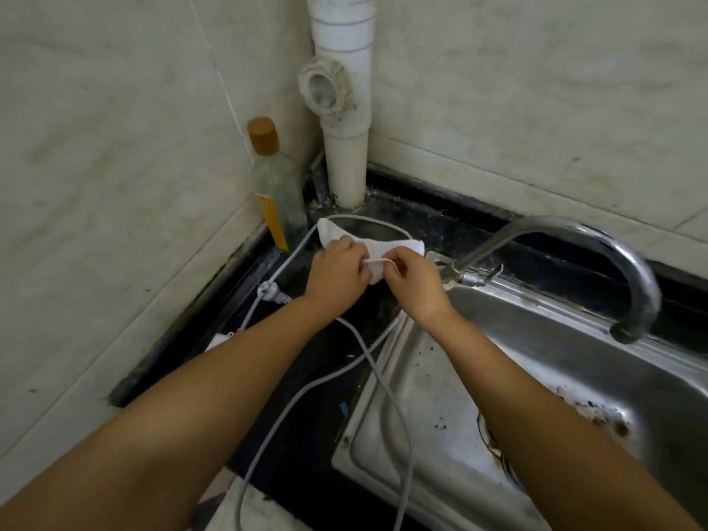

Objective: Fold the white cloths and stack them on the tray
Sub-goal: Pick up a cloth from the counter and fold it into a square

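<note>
Cloth [377,249], white and soft, hangs bunched between both hands above the black counter [306,435]. Left hand [335,275] and right hand [415,285] each pinch it, with a thin cord between their fingertips. Behind the grip stand a glass bottle [277,193], yellow label unreadable, and a white pipe [344,109]. Right of it, a curved steel tap [574,243] overhangs the stained sink [536,358].
</note>
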A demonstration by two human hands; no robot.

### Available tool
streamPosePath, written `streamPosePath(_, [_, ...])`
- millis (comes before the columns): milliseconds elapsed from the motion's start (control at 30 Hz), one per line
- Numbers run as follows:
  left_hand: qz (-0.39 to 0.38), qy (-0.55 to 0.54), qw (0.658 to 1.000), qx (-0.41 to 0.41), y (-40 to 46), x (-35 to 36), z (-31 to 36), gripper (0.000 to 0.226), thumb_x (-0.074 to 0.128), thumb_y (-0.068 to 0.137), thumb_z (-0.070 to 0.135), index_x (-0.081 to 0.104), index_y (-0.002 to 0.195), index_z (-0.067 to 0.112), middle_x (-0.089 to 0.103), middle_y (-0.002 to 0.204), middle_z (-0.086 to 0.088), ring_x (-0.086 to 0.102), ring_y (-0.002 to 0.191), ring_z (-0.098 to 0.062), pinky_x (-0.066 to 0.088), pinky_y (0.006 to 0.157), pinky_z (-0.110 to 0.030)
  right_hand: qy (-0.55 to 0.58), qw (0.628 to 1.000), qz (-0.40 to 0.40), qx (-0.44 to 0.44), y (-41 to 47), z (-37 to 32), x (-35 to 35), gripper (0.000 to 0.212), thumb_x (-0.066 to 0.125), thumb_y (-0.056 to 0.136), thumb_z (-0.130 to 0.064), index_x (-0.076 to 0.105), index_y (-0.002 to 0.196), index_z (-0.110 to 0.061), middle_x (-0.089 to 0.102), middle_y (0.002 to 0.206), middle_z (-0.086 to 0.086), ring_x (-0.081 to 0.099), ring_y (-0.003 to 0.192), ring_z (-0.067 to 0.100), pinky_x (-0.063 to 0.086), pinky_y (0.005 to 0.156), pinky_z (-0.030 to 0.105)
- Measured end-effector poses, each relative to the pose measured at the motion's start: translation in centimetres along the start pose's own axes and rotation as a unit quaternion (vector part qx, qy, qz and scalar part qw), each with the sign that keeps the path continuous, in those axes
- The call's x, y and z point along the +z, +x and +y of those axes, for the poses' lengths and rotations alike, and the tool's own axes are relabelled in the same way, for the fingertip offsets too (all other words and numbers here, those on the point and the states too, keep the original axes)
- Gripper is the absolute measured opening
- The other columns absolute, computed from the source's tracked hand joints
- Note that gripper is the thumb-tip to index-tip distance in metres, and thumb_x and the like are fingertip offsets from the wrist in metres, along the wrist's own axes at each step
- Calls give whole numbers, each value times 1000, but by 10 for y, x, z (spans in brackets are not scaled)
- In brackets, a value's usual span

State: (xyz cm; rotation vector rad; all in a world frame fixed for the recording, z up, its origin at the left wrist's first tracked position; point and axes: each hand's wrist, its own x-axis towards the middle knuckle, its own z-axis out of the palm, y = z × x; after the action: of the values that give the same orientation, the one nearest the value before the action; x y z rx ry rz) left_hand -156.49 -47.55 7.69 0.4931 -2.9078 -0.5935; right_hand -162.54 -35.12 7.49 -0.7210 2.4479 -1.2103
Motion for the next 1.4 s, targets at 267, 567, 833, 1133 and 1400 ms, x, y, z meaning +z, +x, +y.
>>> streamPosePath(267, [40, -103, 994, -7, -91, -42, 28, 22, 47, 91, 12, 67, 99, 7, 67, 101, -18, 60, 94, -32, 48, 80, -39, 108, 985, 124, -43, -140, -23, -84, 11, 53, 93, -11, 63, 90, -16, 59, 78, -11, 52, 72, 0, 41, 66, 12])
streamPosePath(567, [-175, -404, 894, 86, -178, -35, 175, 21, 62, 86, 28, 58, 81, 8, 45, 77, -9, 40, 74, -19, 31, 69, -31, 64, 979, 183, 61, -334, 44, -200, 16, 62, 90, -22, 63, 74, -23, 55, 68, -2, 48, 65, 13, 39, 62, 27])
streamPosePath(833, [-322, -456, 826, 82, -213, 45, 360, 40, 53, 95, 34, 65, 102, -4, 65, 93, -14, 61, 87, -22, 49, 85, -35, 34, 967, 154, 199, -485, 132, -324, 13, 63, 89, -20, 69, 82, -11, 67, 79, 5, 59, 71, 13, 46, 67, 27])
streamPosePath(1133, [-258, -487, 832, 61, -227, 138, 562, 36, 55, 93, 32, 64, 84, -1, 61, 83, -12, 57, 78, -20, 46, 74, -31, 90, 912, 333, 223, -569, 261, -498, 10, 64, 89, -20, 65, 87, -9, 65, 90, 9, 59, 86, 18, 49, 82, 34])
streamPosePath(1400, [-341, -465, 814, 71, -265, 203, 628, 21, 54, 94, 18, 64, 80, 6, 57, 81, -7, 56, 78, -14, 52, 77, -26, 134, 900, 343, 233, -634, 342, -539, 8, 62, 89, -13, 63, 81, -14, 55, 75, 10, 49, 72, 20, 41, 71, 31])
